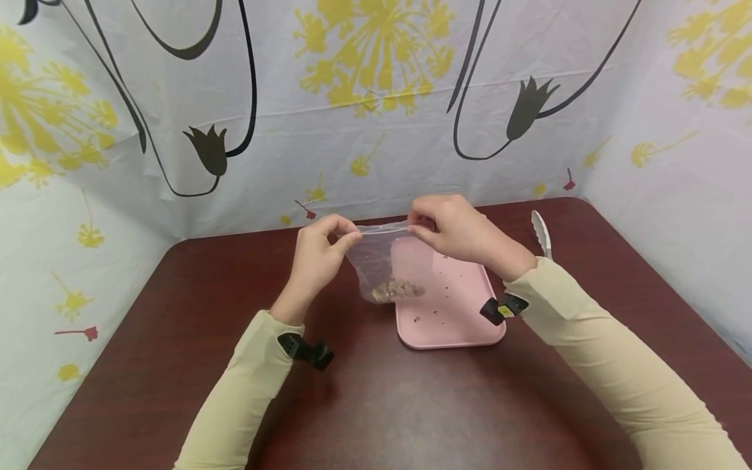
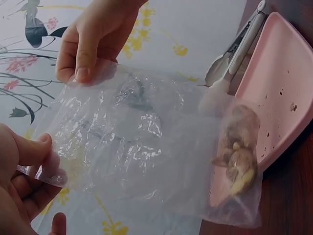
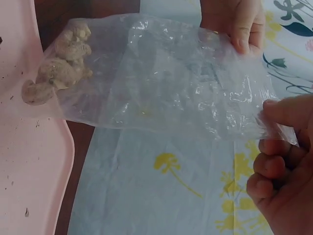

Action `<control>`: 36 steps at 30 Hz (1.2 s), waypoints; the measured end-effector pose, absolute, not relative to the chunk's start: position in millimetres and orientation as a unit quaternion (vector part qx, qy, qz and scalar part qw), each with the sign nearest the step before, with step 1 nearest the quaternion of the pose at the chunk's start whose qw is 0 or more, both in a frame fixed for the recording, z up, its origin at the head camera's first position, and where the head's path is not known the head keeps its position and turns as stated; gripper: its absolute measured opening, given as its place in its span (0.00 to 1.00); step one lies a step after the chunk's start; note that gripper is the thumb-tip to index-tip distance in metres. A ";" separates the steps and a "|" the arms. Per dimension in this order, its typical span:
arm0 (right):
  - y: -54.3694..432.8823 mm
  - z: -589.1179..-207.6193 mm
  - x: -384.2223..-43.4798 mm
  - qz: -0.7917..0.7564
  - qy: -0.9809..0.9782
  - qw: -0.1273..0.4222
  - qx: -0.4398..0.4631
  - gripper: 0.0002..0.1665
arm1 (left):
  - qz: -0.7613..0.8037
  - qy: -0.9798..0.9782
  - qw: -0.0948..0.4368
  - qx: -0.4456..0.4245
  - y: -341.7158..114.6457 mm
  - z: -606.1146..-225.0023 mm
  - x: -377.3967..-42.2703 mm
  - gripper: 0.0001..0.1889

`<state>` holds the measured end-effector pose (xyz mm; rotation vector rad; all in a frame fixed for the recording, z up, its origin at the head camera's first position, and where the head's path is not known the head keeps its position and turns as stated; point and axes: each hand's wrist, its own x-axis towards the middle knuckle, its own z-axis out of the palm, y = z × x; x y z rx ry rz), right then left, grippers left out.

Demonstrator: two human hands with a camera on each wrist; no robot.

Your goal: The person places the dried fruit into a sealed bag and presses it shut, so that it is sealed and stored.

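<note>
A clear zip-top plastic bag hangs upright above the table, stretched between both hands. My left hand pinches its upper left corner between thumb and fingers. The opposite top corner is pinched by my right hand. Tan, lumpy pieces lie gathered at the bottom of the bag; I cannot tell exactly what they are. In the right wrist view the same lumps show through the plastic. Behind the bag's right part, a pink tray rests on the table with small brown crumbs on it.
White-and-grey tongs lie beyond the tray, partly hidden by the right arm in the head view. The dark red-brown table meets a white cloth wall with yellow flower prints at its far edge.
</note>
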<state>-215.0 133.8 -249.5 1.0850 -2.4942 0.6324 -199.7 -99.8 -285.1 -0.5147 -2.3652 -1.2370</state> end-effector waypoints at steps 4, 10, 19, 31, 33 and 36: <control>127.7 -249.5 -214.8 0.226 -0.871 0.173 0.400 0.06 | -0.447 -0.847 0.214 -0.193 -98.1 -284.5 -199.1 0.04; 124.3 -249.4 -215.0 0.226 -0.851 0.204 0.428 0.06 | -0.427 -0.842 0.241 -0.225 -94.8 -285.9 -198.3 0.03; 121.0 -246.1 -210.8 0.229 -0.846 0.213 0.431 0.09 | -0.389 -0.832 0.275 -0.284 -88.4 -287.7 -198.2 0.02; 117.4 -244.2 -206.2 0.207 -0.864 0.174 0.425 0.06 | -0.410 -0.826 0.282 -0.265 -84.0 -284.7 -197.8 0.03; 116.5 -243.5 -205.5 0.197 -0.870 0.160 0.423 0.03 | -0.408 -0.828 0.276 -0.268 -82.9 -284.9 -197.5 0.03; 113.9 -241.7 -205.5 0.186 -0.871 0.154 0.428 0.02 | -0.402 -0.832 0.268 -0.274 -81.3 -284.7 -197.3 0.03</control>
